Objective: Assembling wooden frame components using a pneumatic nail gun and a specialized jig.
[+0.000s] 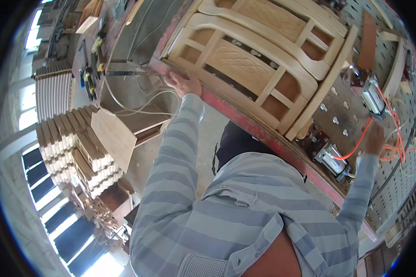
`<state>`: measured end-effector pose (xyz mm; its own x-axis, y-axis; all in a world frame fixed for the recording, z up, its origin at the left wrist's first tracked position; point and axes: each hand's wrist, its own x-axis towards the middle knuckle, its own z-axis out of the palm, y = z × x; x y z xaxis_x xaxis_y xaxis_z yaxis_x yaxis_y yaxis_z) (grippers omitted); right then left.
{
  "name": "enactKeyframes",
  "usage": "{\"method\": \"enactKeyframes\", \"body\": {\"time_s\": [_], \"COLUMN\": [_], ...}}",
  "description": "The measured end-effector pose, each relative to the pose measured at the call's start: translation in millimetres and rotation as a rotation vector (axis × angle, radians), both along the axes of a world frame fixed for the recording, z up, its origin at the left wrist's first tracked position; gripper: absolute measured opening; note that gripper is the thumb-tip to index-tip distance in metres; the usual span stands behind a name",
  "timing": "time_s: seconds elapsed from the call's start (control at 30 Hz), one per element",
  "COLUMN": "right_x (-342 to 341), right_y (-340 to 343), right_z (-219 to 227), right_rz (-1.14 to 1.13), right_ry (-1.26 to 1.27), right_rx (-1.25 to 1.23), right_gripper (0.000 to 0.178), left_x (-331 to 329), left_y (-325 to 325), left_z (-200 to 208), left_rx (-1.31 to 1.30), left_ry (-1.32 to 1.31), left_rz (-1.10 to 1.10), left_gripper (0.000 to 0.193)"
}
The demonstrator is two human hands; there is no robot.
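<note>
My left hand rests at the red front edge of the workbench, beside the near left corner of a wooden panel frame. Its fingers are stretched out and apart. The pale frame has curved rails, carved middle panels and darker brown insets, and lies flat on the bench. Along its right side runs a wooden strip. To the right of the frame my right hand is beside orange air hoses, between two metal air cylinders. Its fingers are hard to make out, and I cannot tell whether it holds anything.
One air cylinder sits near the front edge, another farther back. The metal bench top has many slotted holes. Stacked wooden parts, a board-sided box and a thin cable are on the left.
</note>
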<state>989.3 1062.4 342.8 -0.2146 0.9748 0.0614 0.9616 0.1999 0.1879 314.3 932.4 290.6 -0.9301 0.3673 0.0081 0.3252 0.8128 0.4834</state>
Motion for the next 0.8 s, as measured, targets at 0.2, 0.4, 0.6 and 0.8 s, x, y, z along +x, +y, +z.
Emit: {"method": "enactKeyframes", "body": {"time_s": [0.2, 0.4, 0.6, 0.8], "right_x": [-304, -473, -519, -515], "right_y": [73, 89, 89, 92], "right_z": [-3, -9, -21, -20], "right_rz": [0.323, 0.179, 0.137, 0.119], "right_ry": [0.656, 0.467, 0.191, 0.189], "right_rx": [0.008, -0.344, -0.229, -0.225], "right_gripper": [0.049, 0.074, 0.079, 0.081], "left_x": [-6, -7, -31, -97], "left_y": [-8, -15, -47, -67], "left_z": [-18, -19, -9, 8], "left_rx": [0.131, 0.179, 0.149, 0.243], "left_ry": [0.06, 0.14, 0.208, 0.036], "left_rz": [-0.047, -0.2, -0.473, -0.696], "left_gripper": [0.073, 0.073, 0.074, 0.059]}}
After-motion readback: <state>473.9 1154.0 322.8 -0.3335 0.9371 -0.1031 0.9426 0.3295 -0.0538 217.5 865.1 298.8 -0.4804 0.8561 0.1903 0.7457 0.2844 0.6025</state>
